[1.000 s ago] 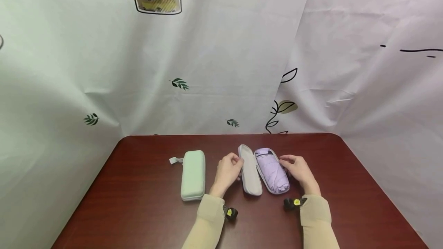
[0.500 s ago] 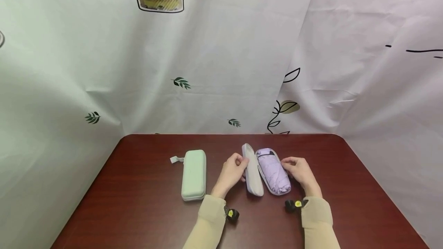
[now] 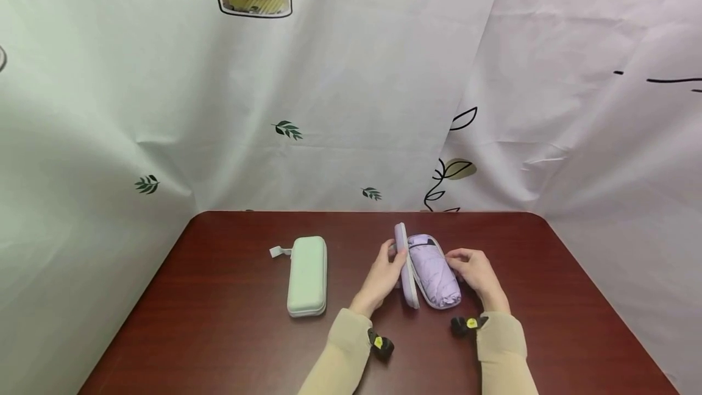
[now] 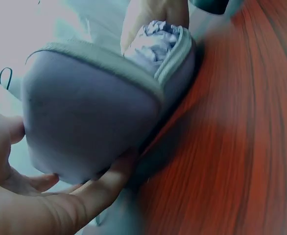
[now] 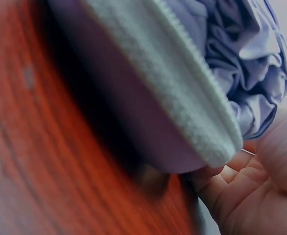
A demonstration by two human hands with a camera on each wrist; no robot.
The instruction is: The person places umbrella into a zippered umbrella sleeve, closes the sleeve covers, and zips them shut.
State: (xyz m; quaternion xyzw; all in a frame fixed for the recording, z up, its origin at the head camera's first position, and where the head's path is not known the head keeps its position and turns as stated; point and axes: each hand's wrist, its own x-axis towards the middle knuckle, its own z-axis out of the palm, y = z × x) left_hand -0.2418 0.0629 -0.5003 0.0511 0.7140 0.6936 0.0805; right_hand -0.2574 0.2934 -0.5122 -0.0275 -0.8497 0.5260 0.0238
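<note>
A purple zip case (image 5: 148,132) stands with its lid (image 3: 407,279) raised nearly upright along the left side of its base. Inside the base lies a folded lilac umbrella (image 3: 436,273), its crumpled end showing in both wrist views. My left hand (image 3: 382,276) grips the lid from its outer side, thumb on one edge and fingers around the other, as the left wrist view shows. At the base's right side, my right hand (image 3: 476,272) holds the edge of the case; part of its fingers is hidden behind the case.
A closed mint-green zip case (image 3: 307,276) with a pull tab (image 3: 276,252) lies to the left on the dark red-brown table (image 3: 219,322). A white printed cloth (image 3: 329,78) hangs behind the table's far edge.
My left hand has moved right and swung the lid up from lying back to nearly upright, so its purple outside now shows. My right hand has stayed at the base.
</note>
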